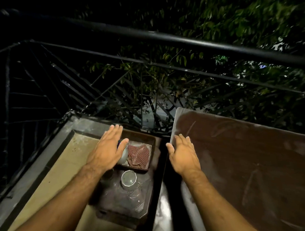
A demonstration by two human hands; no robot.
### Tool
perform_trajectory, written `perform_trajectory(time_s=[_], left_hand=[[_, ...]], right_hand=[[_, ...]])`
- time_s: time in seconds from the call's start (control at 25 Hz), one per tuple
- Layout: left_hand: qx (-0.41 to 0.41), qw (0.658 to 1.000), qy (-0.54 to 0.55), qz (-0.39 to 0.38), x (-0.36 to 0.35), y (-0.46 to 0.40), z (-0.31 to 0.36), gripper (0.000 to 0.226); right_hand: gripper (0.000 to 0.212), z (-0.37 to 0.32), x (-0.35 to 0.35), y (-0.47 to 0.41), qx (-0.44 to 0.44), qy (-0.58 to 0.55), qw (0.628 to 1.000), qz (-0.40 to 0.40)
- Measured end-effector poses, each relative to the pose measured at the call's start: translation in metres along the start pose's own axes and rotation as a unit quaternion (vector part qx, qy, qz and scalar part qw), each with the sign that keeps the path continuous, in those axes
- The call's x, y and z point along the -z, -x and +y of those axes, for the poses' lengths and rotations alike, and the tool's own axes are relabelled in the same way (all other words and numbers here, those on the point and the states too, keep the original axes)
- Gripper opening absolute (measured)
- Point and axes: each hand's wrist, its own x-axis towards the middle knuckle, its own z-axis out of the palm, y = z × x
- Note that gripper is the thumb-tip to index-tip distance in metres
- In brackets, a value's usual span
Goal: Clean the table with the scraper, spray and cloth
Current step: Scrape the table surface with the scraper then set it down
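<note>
A dusty brown table [242, 164] with a pale rim fills the right half of the view. My right hand [183, 154] hovers flat and open over its near left corner, holding nothing. My left hand [107, 146] is stretched out open above a dark tray [153, 142] to the left of the table. In that tray lies a crumpled red checked cloth [139, 156]. Beside the cloth a pale rounded object [123, 153], perhaps the spray bottle, is partly hidden under my left hand. I see no scraper.
A clear glass bowl [128, 178] sits on a low dark stool [126, 198] just below the tray. A black metal railing [170, 36] bounds the balcony ahead and to the left, with tree leaves beyond. The tan floor [60, 167] lies on the left.
</note>
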Motion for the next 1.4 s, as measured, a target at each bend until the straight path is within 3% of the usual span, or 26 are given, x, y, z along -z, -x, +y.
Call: perform_trajectory(time_s=[0.44,0.8,1.4], left_hand=[[0.018,0.999,-0.03,-0.02,-0.034,0.012,0.141,0.064],[0.016,0.997,-0.062,-0.05,-0.055,0.005,0.253,0.07],[-0.068,0.991,-0.066,-0.096,-0.094,-0.028,0.33,0.07]], right_hand=[[0.065,0.106,0.094,0.002,0.038,0.022,0.999,0.024],[0.065,0.198,0.148,0.018,0.013,0.05,0.999,0.015],[0.065,0.288,0.195,0.044,-0.073,0.026,0.995,0.061]])
